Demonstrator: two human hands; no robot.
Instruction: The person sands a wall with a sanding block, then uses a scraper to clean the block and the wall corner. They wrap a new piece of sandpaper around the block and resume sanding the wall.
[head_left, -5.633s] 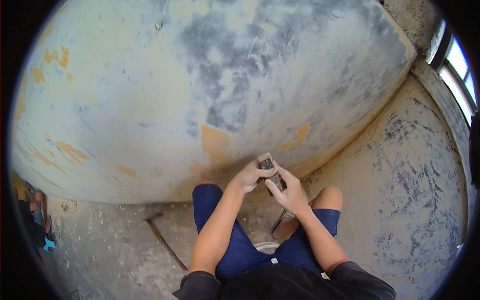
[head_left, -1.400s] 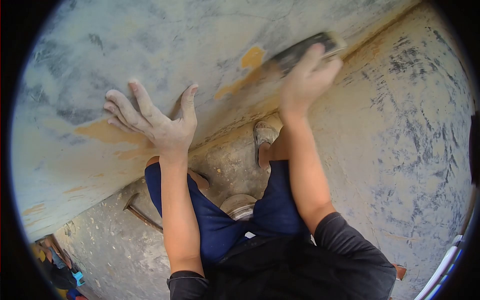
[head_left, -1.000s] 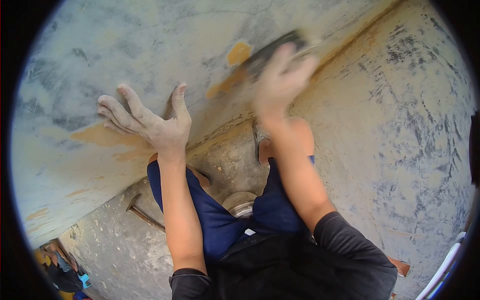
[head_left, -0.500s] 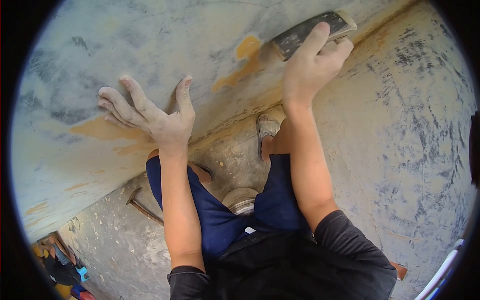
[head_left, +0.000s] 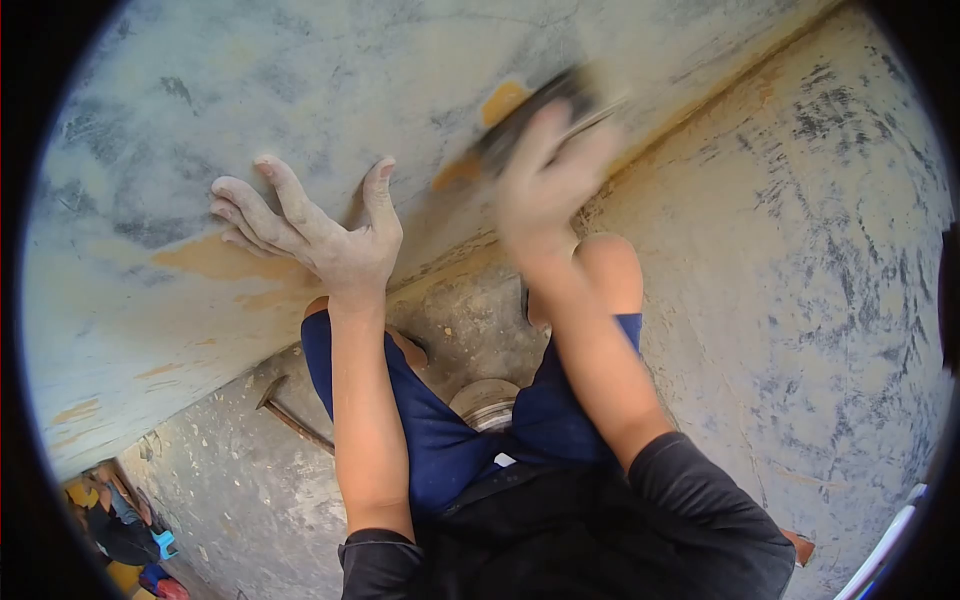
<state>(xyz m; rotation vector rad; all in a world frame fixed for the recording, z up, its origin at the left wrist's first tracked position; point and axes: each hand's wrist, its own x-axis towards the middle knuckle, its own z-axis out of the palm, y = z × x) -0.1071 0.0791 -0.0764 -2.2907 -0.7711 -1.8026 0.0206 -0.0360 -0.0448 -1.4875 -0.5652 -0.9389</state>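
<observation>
Dust-covered, my left hand point(head_left: 330, 235) is spread against the grey wall point(head_left: 300, 90), its fingertips touching the surface beside an orange patch. My right hand point(head_left: 555, 180), smeared by motion, grips a dark, flat sanding block point(head_left: 530, 120) held against the wall near the corner. The block is blurred too and partly hidden behind the fingers. An orange patch point(head_left: 503, 101) on the wall shows just beyond it.
A second patchy wall point(head_left: 790, 260) meets the first at a corner on the right. On the concrete floor point(head_left: 240, 480) lies a hammer point(head_left: 295, 415). A round container point(head_left: 485, 403) is between my legs. Assorted items point(head_left: 125, 535) are piled at lower left.
My right hand has swept the sanding block left and down along the wall. My right knee has come into view beside that arm. The left hand keeps its place on the wall.
</observation>
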